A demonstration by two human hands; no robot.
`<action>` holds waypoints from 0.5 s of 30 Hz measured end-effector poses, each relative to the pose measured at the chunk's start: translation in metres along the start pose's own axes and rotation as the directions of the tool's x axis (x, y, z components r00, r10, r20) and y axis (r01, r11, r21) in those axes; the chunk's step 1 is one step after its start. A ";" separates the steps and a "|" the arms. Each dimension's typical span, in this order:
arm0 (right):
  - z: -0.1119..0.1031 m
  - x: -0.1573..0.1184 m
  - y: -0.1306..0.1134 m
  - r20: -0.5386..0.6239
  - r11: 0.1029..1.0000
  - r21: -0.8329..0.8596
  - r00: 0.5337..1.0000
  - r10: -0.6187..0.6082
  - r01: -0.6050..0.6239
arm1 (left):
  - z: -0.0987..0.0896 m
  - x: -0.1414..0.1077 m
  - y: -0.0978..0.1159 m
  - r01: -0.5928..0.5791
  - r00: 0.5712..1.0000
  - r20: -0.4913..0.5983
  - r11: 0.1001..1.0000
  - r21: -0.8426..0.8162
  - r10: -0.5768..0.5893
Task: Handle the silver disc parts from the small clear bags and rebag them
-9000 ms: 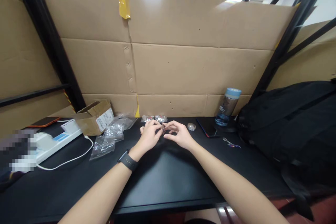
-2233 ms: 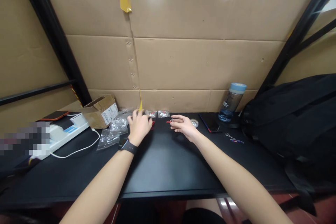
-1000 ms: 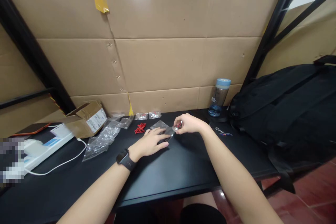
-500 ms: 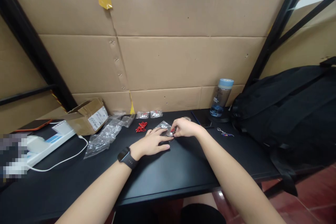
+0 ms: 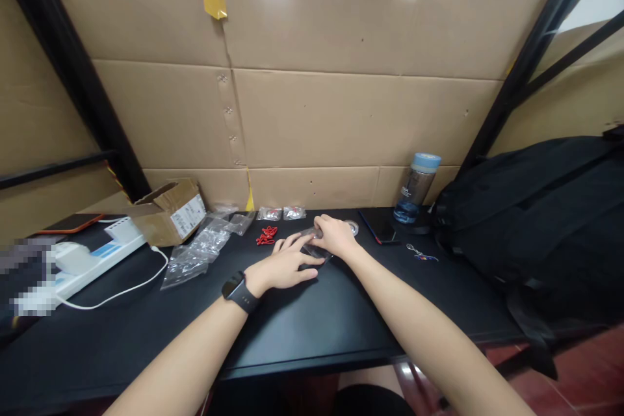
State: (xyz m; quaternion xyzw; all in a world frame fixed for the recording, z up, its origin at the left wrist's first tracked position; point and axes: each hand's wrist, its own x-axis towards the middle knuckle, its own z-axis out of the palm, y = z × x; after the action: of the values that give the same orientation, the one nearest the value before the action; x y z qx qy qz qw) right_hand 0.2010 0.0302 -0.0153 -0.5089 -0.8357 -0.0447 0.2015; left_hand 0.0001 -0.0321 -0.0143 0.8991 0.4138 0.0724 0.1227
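Observation:
A small clear plastic bag (image 5: 319,251) lies on the black table between my hands, partly hidden by my fingers. My left hand (image 5: 286,264), a dark watch on its wrist, rests with spread fingers over the bag's left side, pressing it to the table. At the bag's far edge, my right hand (image 5: 336,237) has its fingers curled down and closed on the film. What lies under those fingertips is hidden. Red cords (image 5: 266,235) are bunched left of the bag. Two small clear packets (image 5: 269,213) with silver and red contents lie by the cardboard wall.
A clear tape roll (image 5: 353,227) sits just beyond my right hand. Farther right are a phone (image 5: 383,230), a blue-lidded bottle (image 5: 416,188), thin coloured cords (image 5: 422,253) and a black backpack (image 5: 531,221). Leftward lie crumpled plastic bags (image 5: 199,250), an open carton (image 5: 170,211) and a power strip (image 5: 97,270).
My right hand has shifted slightly left, onto the bag's far edge. The round silver-and-red piece visible by its fingertips earlier is now hidden. My left hand stays spread on the bag.

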 end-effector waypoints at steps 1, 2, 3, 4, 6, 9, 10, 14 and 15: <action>0.000 0.001 -0.001 -0.004 1.000 0.007 1.000 0.016 -0.016 | 0.000 0.000 -0.002 -0.007 1.000 -0.023 1.000 0.004 0.008; 0.000 0.002 -0.001 0.010 0.999 0.043 1.000 0.011 -0.011 | 0.000 0.000 -0.004 -0.019 0.999 -0.050 1.000 0.008 0.019; -0.002 0.002 0.001 0.042 0.994 0.109 0.999 -0.021 0.016 | 0.000 0.001 -0.006 -0.034 0.996 -0.080 0.999 0.011 0.034; -0.004 0.002 0.003 0.080 0.979 0.198 0.994 -0.073 0.056 | 0.001 0.001 -0.009 -0.049 0.992 -0.117 0.999 0.010 0.050; -0.009 0.000 0.012 0.141 0.910 0.399 0.973 -0.180 0.111 | 0.001 0.003 -0.014 -0.080 0.977 -0.198 0.997 -0.005 0.077; -0.017 -0.003 0.026 0.153 0.831 0.553 0.972 -0.177 0.064 | 0.003 0.008 -0.021 -0.084 0.937 -0.343 0.995 -0.054 0.061; -0.018 -0.004 0.030 0.152 0.829 0.558 0.975 -0.161 0.050 | 0.003 0.010 -0.023 -0.068 0.924 -0.382 0.995 -0.071 0.036; -0.012 -0.003 0.034 0.157 0.831 0.549 0.965 -0.209 0.090 | 0.003 0.016 -0.026 0.018 0.882 -0.468 0.995 -0.096 -0.061; -0.008 -0.002 0.034 0.151 0.820 0.562 0.962 -0.227 0.105 | 0.002 0.017 -0.026 0.033 0.876 -0.477 0.995 -0.092 -0.073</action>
State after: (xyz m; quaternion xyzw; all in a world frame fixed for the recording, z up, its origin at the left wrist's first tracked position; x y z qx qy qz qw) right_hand 0.2335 0.0422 -0.0129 -0.3564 -0.8710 0.2338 0.2442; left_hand -0.0076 -0.0031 -0.0231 0.8358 0.4524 0.3063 0.0548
